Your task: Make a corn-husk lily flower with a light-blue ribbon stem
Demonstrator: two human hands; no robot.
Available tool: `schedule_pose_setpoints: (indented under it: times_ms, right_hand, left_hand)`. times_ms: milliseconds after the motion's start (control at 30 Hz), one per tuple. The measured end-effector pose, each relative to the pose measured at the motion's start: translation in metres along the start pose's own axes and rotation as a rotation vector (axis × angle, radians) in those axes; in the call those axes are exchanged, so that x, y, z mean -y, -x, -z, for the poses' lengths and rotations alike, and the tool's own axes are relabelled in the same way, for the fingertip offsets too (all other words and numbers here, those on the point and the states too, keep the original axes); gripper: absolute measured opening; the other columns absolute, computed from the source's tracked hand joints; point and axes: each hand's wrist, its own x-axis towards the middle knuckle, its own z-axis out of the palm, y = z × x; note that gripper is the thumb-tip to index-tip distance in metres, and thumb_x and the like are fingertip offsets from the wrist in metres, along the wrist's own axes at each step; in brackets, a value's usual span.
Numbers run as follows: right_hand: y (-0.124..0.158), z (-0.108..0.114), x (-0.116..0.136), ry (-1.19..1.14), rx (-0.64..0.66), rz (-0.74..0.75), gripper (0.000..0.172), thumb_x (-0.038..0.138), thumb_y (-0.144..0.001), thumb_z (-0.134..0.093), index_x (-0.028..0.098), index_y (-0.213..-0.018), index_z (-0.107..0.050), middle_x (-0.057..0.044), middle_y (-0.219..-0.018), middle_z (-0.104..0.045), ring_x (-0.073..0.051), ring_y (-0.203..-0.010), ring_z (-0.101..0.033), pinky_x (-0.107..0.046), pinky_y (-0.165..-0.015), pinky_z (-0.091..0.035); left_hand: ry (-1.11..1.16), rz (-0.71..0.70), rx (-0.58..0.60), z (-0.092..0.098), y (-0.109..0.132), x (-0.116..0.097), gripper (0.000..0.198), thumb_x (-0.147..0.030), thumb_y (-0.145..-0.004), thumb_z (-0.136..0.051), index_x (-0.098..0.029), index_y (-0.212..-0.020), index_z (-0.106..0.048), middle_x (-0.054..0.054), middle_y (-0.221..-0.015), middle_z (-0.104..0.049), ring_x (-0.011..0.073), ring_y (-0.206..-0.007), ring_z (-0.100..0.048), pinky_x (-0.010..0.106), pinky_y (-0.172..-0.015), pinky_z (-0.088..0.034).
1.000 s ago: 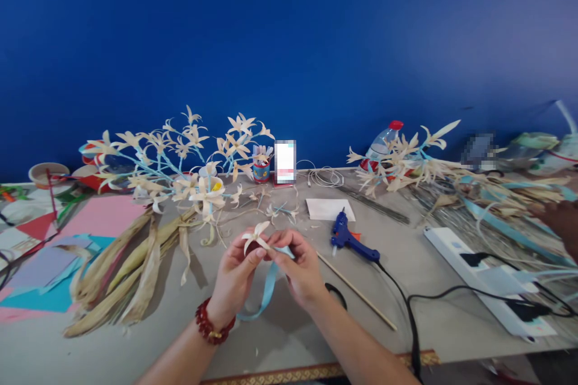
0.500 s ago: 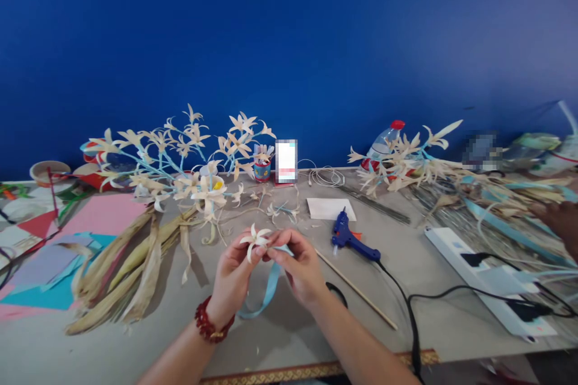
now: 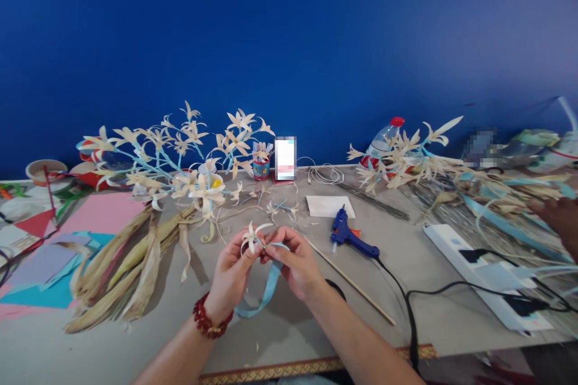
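My left hand (image 3: 231, 274), with a red bead bracelet on the wrist, pinches a small cream husk flower (image 3: 251, 235) by its base. My right hand (image 3: 294, 263) is closed on a light blue ribbon (image 3: 264, 292) right at the flower's stem. The ribbon hangs down in a loop between my wrists above the grey table (image 3: 289, 337). Both hands meet in front of me, near the table's front edge.
A blue glue gun (image 3: 348, 237) with a black cord lies to the right, beside a wooden stick (image 3: 356, 287) and a white power strip (image 3: 485, 280). Dried husks (image 3: 130, 264) and flower branches (image 3: 180, 156) lie left; coloured paper sheets (image 3: 54, 252) far left. Another person's hand (image 3: 557, 219) shows at the right edge.
The flower has turned in my left fingers and both hands have risen slightly; my right hand has drawn the ribbon closer round the stem.
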Motion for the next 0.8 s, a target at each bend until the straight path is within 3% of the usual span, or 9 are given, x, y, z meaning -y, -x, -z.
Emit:
schedule_pose_setpoints:
  times_ms: [433, 800]
  right_hand:
    - [0.006, 0.001, -0.005, 0.254, -0.090, 0.253, 0.018, 0.025, -0.075, -0.077, 0.021, -0.072, -0.060, 0.000, -0.079, -0.065, -0.015, -0.071, -0.060, -0.029, -0.067, -0.050]
    - [0.000, 0.006, 0.005, 0.112, 0.021, 0.040, 0.020, 0.024, -0.070, -0.079, 0.019, -0.066, -0.060, 0.001, -0.074, -0.066, -0.014, -0.065, -0.060, -0.027, -0.063, -0.048]
  left_hand:
    - [-0.034, -0.077, -0.087, -0.007, 0.000, 0.002, 0.011, -0.023, -0.072, -0.078, -0.018, -0.077, -0.069, 0.000, -0.078, -0.059, 0.0114, -0.071, -0.054, 0.021, -0.066, -0.047]
    - [-0.093, -0.012, 0.073, -0.005, -0.002, -0.010, 0.012, -0.025, -0.077, -0.073, -0.016, -0.073, -0.066, 0.000, -0.073, -0.054, 0.0126, -0.067, -0.050, 0.024, -0.062, -0.044]
